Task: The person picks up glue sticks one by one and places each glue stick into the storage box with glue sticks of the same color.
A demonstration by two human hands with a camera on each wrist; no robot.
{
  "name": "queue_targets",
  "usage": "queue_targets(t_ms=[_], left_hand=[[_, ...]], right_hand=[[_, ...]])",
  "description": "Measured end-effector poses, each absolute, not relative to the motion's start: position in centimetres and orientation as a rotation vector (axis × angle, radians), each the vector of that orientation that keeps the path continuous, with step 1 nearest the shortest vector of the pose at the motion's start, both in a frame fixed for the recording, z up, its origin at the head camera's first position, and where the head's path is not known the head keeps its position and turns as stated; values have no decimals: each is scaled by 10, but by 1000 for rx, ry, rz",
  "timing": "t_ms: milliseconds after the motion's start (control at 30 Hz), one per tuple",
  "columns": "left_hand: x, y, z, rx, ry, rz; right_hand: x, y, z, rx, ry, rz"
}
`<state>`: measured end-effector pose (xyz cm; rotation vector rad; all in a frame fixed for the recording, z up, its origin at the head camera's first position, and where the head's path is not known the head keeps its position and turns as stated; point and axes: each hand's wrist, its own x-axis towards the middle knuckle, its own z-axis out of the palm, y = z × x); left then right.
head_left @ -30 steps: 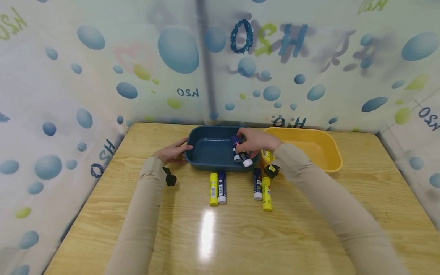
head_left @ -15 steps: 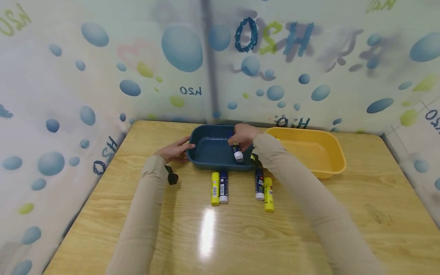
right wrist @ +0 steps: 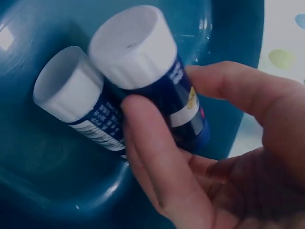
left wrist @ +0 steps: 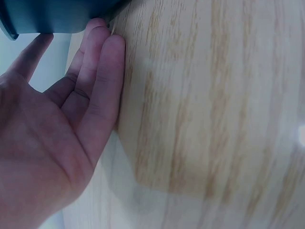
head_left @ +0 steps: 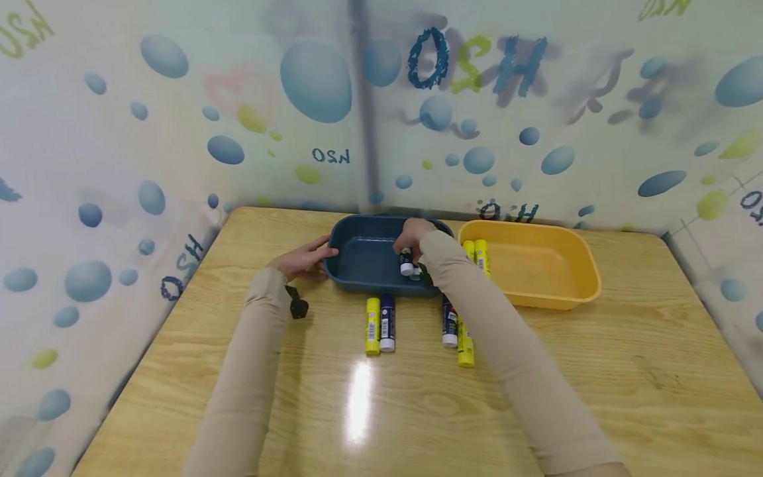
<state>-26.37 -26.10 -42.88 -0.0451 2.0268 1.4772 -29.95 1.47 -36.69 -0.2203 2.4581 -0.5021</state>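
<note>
The dark blue tray (head_left: 363,265) stands at the back of the table, with my left hand (head_left: 303,260) at its left end. Its thumb is at the rim, and in the left wrist view the nearly straight fingers (left wrist: 100,81) touch the tray's outside. Inside the tray's right part, my right hand (head_left: 414,236) pinches a navy glue stick (right wrist: 183,107) with a white cap, tilted cap-end toward the right wrist camera. Close beside it in the tray lies a second navy glue stick (right wrist: 102,119), partly hidden by the fingers.
A yellow tray (head_left: 536,265) to the right holds yellow glue sticks (head_left: 481,257). In front of the blue tray lie a yellow glue stick (head_left: 372,326) beside a navy one (head_left: 387,324), and another navy one (head_left: 450,324) beside a yellow one (head_left: 465,348), partly behind my right sleeve. Patterned fabric (head_left: 238,99) rises behind the table.
My right hand has moved left and deeper into the blue tray. Two navy glue sticks were together at that hand; now one lies in the tray beside the pinched one. The left hand stays put.
</note>
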Motion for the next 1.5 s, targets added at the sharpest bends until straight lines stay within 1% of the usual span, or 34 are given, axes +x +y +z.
queue_targets(t_ms=[267, 633, 767, 967, 1100, 1500], left_hand=[[-263, -261, -430, -39, 2027, 1482], [-261, -260, -430, -39, 2031, 1494], [-262, -260, -431, -34, 2025, 1489], [-262, -261, -430, -24, 2031, 1491], [-262, -260, -429, -21, 2039, 1485], [-265, -262, -432, -26, 2024, 1494]], right_hand=[[-304, 0, -381, -247, 2584, -309], [-317, -7, -390, -235, 2512, -137], [-321, -3, -392, -226, 2518, -139], [-325, 4, -398, -178, 2534, -278], [-311, 10, -386, -184, 2540, -361], [-265, 29, -326, -390, 2580, -283]])
